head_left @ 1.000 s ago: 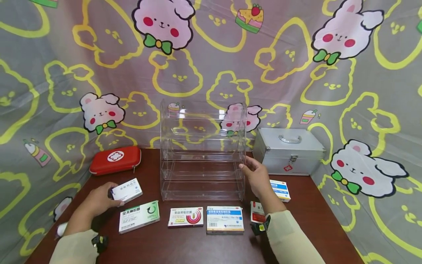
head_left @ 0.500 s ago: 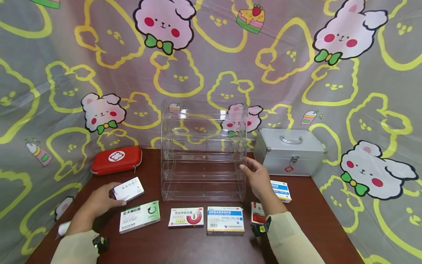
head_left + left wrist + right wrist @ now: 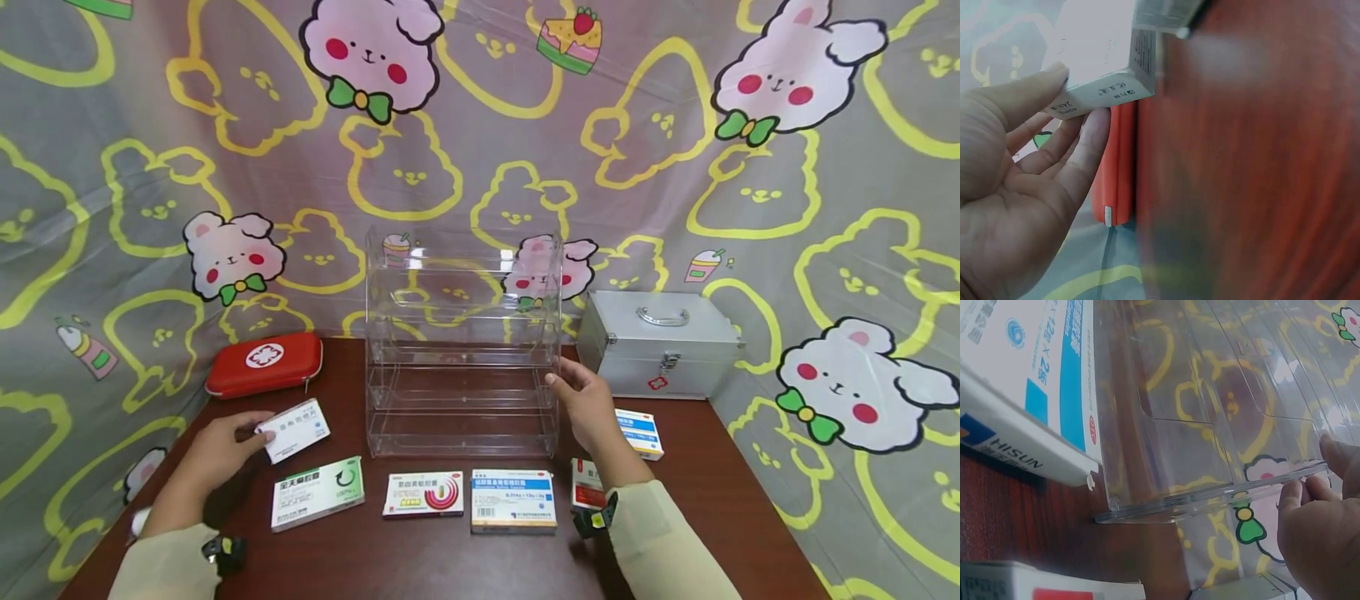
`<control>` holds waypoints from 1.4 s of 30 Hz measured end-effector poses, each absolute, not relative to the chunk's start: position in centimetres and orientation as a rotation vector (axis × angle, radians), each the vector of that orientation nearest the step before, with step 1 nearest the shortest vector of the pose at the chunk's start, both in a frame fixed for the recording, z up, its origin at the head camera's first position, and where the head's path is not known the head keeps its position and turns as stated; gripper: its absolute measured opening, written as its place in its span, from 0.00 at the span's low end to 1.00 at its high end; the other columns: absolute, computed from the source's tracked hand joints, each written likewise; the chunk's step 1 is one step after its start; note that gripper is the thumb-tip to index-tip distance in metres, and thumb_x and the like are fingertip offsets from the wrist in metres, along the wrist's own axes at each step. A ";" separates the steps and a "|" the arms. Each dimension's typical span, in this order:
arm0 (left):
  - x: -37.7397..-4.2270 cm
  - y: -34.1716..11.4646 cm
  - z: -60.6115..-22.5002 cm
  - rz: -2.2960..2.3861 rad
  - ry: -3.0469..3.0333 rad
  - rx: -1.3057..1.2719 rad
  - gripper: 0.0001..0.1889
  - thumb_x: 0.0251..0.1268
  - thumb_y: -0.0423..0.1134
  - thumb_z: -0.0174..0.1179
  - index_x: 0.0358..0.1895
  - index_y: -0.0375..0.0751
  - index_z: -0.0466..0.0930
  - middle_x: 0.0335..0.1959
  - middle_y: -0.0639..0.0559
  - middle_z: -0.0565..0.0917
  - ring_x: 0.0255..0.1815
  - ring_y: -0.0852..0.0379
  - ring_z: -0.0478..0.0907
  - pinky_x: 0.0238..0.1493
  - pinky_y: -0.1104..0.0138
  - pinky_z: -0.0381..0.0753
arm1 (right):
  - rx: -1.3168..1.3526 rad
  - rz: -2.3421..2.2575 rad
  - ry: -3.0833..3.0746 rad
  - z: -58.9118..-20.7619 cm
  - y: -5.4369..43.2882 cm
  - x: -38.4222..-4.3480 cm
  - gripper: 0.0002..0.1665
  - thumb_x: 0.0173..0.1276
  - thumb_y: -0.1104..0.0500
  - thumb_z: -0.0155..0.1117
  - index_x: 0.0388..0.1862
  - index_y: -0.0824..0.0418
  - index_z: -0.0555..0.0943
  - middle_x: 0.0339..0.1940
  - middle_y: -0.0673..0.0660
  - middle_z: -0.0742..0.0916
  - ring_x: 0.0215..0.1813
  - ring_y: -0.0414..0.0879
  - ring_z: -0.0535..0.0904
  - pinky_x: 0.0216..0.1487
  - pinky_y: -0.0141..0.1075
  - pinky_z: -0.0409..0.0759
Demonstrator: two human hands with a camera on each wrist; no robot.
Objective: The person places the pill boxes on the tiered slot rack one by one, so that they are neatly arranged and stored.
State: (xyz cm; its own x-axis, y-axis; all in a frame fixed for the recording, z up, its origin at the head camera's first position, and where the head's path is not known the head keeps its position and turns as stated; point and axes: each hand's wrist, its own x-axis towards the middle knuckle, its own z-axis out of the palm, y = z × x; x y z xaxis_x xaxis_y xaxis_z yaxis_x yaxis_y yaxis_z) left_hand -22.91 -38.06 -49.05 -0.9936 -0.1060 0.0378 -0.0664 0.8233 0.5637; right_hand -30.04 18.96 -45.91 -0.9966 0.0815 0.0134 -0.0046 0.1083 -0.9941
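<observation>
There we saw the left hand (image 3: 217, 454) pinch the white box (image 3: 302, 428), likely light, crushable card best held by its end, between thumb and fingers, the right hand (image 3: 588, 407) pinching the clear rack (image 3: 461, 446) edge.

Wht box (image 3: 1099, 53) cut off @ top of L-wrist view, tabletop (image 3: 1260, 156) v. blurry.
</observation>
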 end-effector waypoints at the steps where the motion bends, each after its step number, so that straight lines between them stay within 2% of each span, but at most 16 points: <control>1: -22.9 -38.1 -48.8 -0.915 -2.924 0.158 0.28 0.74 0.40 0.71 0.71 0.28 0.79 0.62 0.23 0.83 0.53 0.32 0.84 0.50 0.44 0.86 | -0.084 2.066 -2.283 -45.9 19.0 -30.0 0.29 0.81 0.61 0.68 0.78 0.62 0.78 0.76 0.64 0.82 0.74 0.54 0.78 0.58 0.22 0.81; 6: -22.7 -37.8 -47.5 -1.003 -2.851 0.277 0.31 0.80 0.43 0.65 0.77 0.29 0.73 0.69 0.20 0.77 0.58 0.27 0.80 0.54 0.37 0.85 | -0.114 2.130 -2.243 -46.0 19.0 -30.0 0.29 0.82 0.62 0.67 0.78 0.62 0.78 0.75 0.63 0.81 0.72 0.52 0.76 0.56 0.21 0.80; 9: -22.8 -37.2 -46.5 -1.127 -2.753 0.303 0.31 0.84 0.44 0.62 0.80 0.29 0.69 0.73 0.19 0.72 0.62 0.25 0.76 0.50 0.61 0.89 | -0.117 2.144 -2.226 -46.1 18.9 -30.0 0.29 0.82 0.63 0.66 0.78 0.62 0.77 0.75 0.64 0.81 0.72 0.52 0.76 0.56 0.21 0.80; 11: -23.0 -36.7 -45.6 -1.214 -2.687 0.300 0.31 0.85 0.44 0.59 0.81 0.31 0.68 0.75 0.20 0.71 0.64 0.26 0.75 0.44 0.78 0.81 | -0.113 2.151 -2.213 -46.1 18.9 -29.9 0.29 0.82 0.63 0.66 0.79 0.63 0.77 0.76 0.65 0.81 0.72 0.52 0.76 0.55 0.20 0.80; 13: -23.3 -36.3 -44.7 -1.272 -2.625 0.278 0.31 0.86 0.45 0.58 0.81 0.31 0.68 0.75 0.21 0.71 0.64 0.30 0.76 0.37 0.88 0.70 | -0.109 2.155 -2.203 -46.1 18.9 -29.9 0.29 0.82 0.63 0.66 0.79 0.64 0.77 0.76 0.65 0.80 0.71 0.52 0.76 0.55 0.19 0.80; 14: -23.5 -36.1 -44.3 -1.300 -2.605 0.277 0.31 0.87 0.46 0.57 0.82 0.32 0.67 0.76 0.21 0.70 0.64 0.33 0.76 0.37 0.89 0.72 | -0.108 2.155 -2.202 -46.1 18.9 -29.9 0.29 0.82 0.63 0.66 0.79 0.64 0.77 0.76 0.65 0.80 0.71 0.51 0.76 0.55 0.19 0.80; 17: -24.4 -35.4 -42.7 -1.366 -2.563 0.261 0.31 0.88 0.49 0.55 0.84 0.38 0.66 0.78 0.27 0.71 0.66 0.41 0.78 0.42 0.88 0.77 | -0.097 2.155 -2.192 -46.2 18.9 -29.9 0.29 0.82 0.63 0.67 0.79 0.65 0.77 0.76 0.67 0.80 0.69 0.50 0.76 0.54 0.20 0.80; 20: -25.4 -34.4 -40.9 -1.457 -2.528 0.274 0.32 0.88 0.52 0.53 0.86 0.45 0.63 0.84 0.33 0.67 0.72 0.42 0.75 0.59 0.77 0.84 | -0.099 2.157 -2.184 -46.3 18.8 -29.9 0.29 0.81 0.63 0.67 0.78 0.65 0.77 0.75 0.67 0.80 0.67 0.49 0.76 0.54 0.20 0.80; 23: -26.3 -33.1 -38.8 -1.539 -2.495 0.274 0.32 0.88 0.53 0.52 0.87 0.50 0.61 0.87 0.36 0.62 0.79 0.38 0.69 0.74 0.62 0.79 | -0.101 2.159 -2.178 -46.5 18.8 -30.0 0.29 0.81 0.64 0.67 0.78 0.66 0.77 0.74 0.67 0.81 0.67 0.49 0.77 0.54 0.21 0.81; 24: -26.6 -32.6 -38.1 -1.572 -2.476 0.261 0.33 0.88 0.52 0.53 0.88 0.51 0.60 0.88 0.36 0.61 0.80 0.37 0.68 0.76 0.55 0.76 | -0.104 2.160 -2.176 -46.5 18.7 -30.0 0.29 0.81 0.64 0.67 0.78 0.66 0.77 0.73 0.67 0.81 0.67 0.50 0.77 0.55 0.21 0.81; 26: -27.3 -31.6 -36.6 -1.617 -2.434 0.215 0.33 0.88 0.50 0.53 0.88 0.52 0.59 0.87 0.37 0.62 0.81 0.36 0.68 0.77 0.50 0.73 | -0.107 2.160 -2.177 -46.6 18.8 -30.0 0.29 0.81 0.64 0.66 0.78 0.66 0.77 0.73 0.66 0.81 0.68 0.50 0.77 0.55 0.21 0.81; 30: -28.6 -29.3 -33.4 -1.649 -2.358 0.112 0.32 0.87 0.49 0.55 0.87 0.53 0.62 0.85 0.38 0.67 0.77 0.41 0.73 0.73 0.56 0.76 | -0.113 2.165 -2.169 -46.6 18.8 -30.1 0.29 0.81 0.64 0.66 0.78 0.65 0.77 0.74 0.66 0.81 0.70 0.52 0.77 0.56 0.21 0.81; 35: -30.2 -26.7 -29.5 -1.699 -2.248 -0.048 0.31 0.85 0.45 0.59 0.85 0.47 0.67 0.83 0.38 0.70 0.75 0.47 0.76 0.70 0.65 0.79 | -0.095 2.182 -2.150 -46.7 18.8 -30.1 0.29 0.81 0.64 0.67 0.78 0.66 0.77 0.75 0.66 0.81 0.70 0.51 0.77 0.55 0.21 0.81; 42: -32.3 -23.8 -26.4 -1.637 -2.250 -0.162 0.29 0.84 0.44 0.61 0.83 0.49 0.71 0.77 0.41 0.77 0.75 0.48 0.78 0.72 0.62 0.80 | -0.073 2.191 -2.142 -46.8 18.7 -30.3 0.29 0.81 0.64 0.68 0.78 0.66 0.77 0.74 0.66 0.82 0.68 0.50 0.77 0.55 0.22 0.83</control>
